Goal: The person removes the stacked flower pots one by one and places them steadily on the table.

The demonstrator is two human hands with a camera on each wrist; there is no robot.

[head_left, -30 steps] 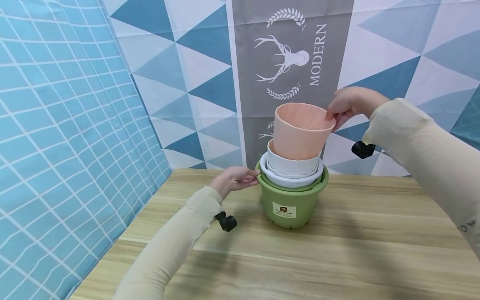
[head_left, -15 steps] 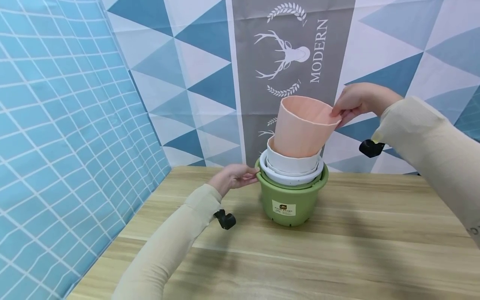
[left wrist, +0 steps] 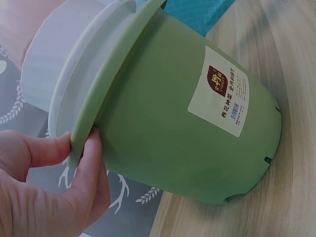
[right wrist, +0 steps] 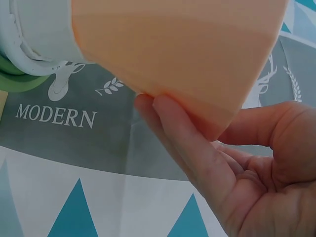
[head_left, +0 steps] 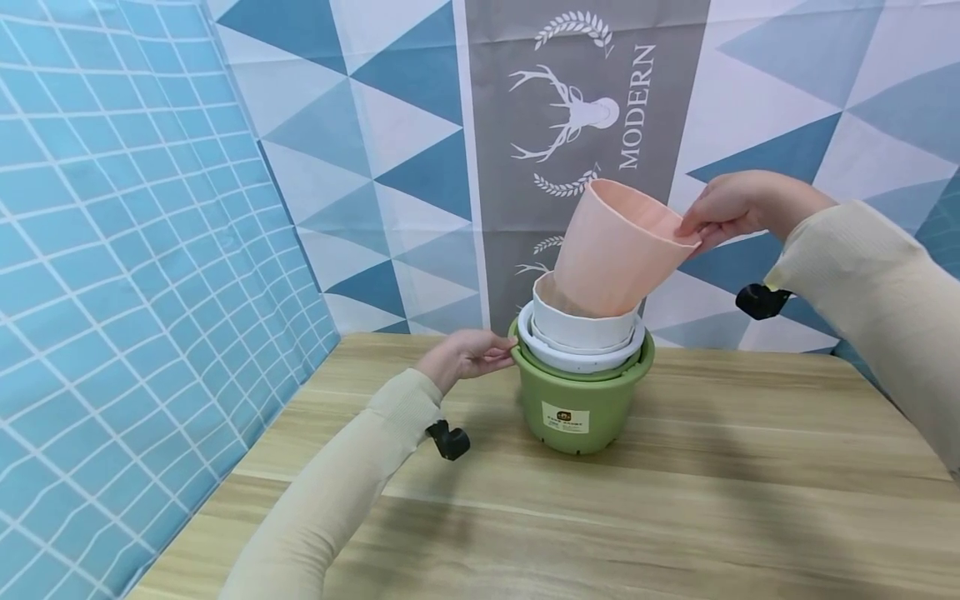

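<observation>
A green flowerpot point(head_left: 577, 412) with a paper label stands upright on the table, with white pots nested inside it. My left hand point(head_left: 472, 354) pinches the green pot's rim at its left side; thumb above and fingers beneath show in the left wrist view. A peach flowerpot point(head_left: 615, 254) leans to the right, its lower end still inside the top white pot point(head_left: 581, 325). With thumb and fingers my right hand point(head_left: 738, 208) pinches the peach pot's right rim. Between the green and the top white pot lies a white pot with a wide rim point(head_left: 573, 361).
The wooden table point(head_left: 480, 517) runs under the stack. A patterned cloth point(head_left: 375, 167) hangs close behind it. On the left rises a blue tiled-print sheet point(head_left: 135, 250). A black wrist mount point(head_left: 448, 440) hangs beneath the left sleeve.
The right hand has moved right, tilting the peach pot further over and lifting its left rim. The left hand keeps its pinch on the green pot, which stays in place.
</observation>
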